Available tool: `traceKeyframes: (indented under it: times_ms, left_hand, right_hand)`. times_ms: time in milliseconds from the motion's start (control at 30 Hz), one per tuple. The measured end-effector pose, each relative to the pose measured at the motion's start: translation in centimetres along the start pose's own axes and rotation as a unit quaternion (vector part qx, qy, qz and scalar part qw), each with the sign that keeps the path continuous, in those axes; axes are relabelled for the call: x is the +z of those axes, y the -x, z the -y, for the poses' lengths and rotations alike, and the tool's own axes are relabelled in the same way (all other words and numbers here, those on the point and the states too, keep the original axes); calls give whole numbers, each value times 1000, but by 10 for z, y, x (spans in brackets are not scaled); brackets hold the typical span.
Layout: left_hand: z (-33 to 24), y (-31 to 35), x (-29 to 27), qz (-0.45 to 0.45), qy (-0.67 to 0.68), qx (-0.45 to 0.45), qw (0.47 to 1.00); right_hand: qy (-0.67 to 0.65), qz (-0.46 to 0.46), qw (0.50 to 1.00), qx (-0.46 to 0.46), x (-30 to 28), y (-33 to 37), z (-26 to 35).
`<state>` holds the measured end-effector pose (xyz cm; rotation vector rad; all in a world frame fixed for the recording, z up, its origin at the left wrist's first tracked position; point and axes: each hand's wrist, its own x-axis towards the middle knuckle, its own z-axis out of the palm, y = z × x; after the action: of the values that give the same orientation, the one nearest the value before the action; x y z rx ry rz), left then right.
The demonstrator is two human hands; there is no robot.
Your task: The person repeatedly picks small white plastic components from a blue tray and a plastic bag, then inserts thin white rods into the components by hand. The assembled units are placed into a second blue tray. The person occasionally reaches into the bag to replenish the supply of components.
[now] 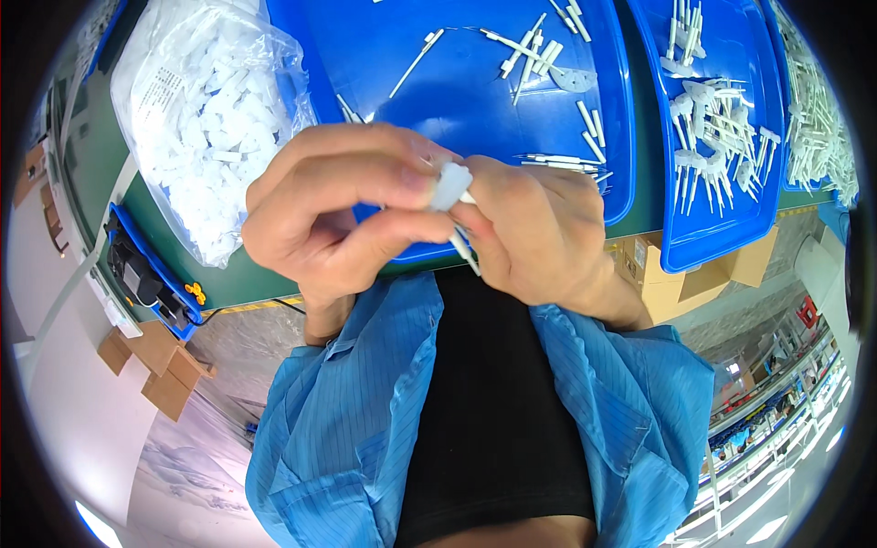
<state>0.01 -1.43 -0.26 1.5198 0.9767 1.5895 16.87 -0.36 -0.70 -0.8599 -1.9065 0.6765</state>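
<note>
My left hand (324, 196) pinches a small white plastic piece (449, 187) between thumb and fingertips. Right against it, my right hand (539, 228) is closed on a thin white rod (465, 252), whose lower end sticks out beneath the fingers. Another bit of white rod shows beside the plastic piece; whether both are one rod is hidden by my fingers. Both hands are held together over the near edge of a blue tray (365, 46), where loose white rods (527, 50) and a flat white piece (574, 80) lie.
At the left, a clear bag (215, 119) is filled with white plastic pieces. A second blue tray (713, 239) at the right holds rods with white heads (717, 137), with another pile (818, 128) beyond. A black device (137, 269) and open cardboard boxes (671, 297) sit at the table's edge.
</note>
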Motion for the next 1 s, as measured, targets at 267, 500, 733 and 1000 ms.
traceKeyframes:
  times_ms: [267, 500, 733, 1000]
  left_hand:
    - [-11, -23, -1, 165, -142, 7, 976]
    - [-5, -16, 3, 114, -202, 77, 970]
    - [-3, -16, 4, 109, -193, 58, 973]
    - [3, -21, -6, 161, -178, 119, 963]
  right_hand:
    - [-75, 32, 997, -15, -23, -1, -27]
    - [-18, 49, 999, -7, -30, 1, -30]
    - [-19, 63, 998, -12, -33, -3, -27]
    - [-42, 50, 998, 3, -28, -1, -27]
